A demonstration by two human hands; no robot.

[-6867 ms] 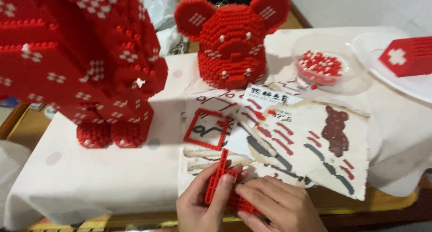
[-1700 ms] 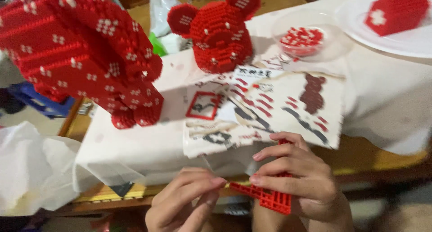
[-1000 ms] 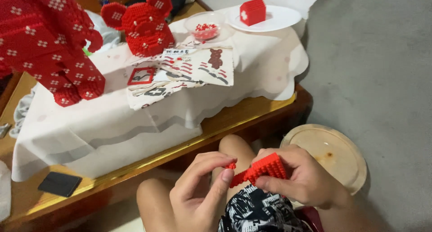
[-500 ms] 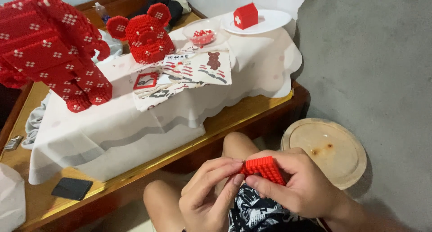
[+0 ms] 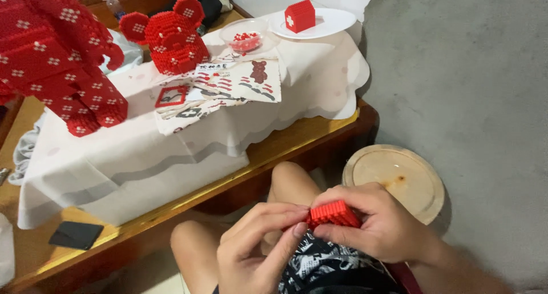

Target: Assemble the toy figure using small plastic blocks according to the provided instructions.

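A small red block piece made of tiny bricks sits over my lap. My right hand grips it from the right, thumb under and fingers over it. My left hand pinches its left edge with fingertips. On the table stand a large red brick figure with white cross marks at the left and a red brick bear head behind the paper instruction sheets.
A clear bowl of red bricks and a white plate bearing a red brick block sit at the table's far end. A white cloth covers the wooden table. A round wooden stool stands on the grey floor; a dark phone lies at left.
My hands carried the red piece from the table edge down to my lap. The view swung down and right, and the table now lies farther off at upper left.
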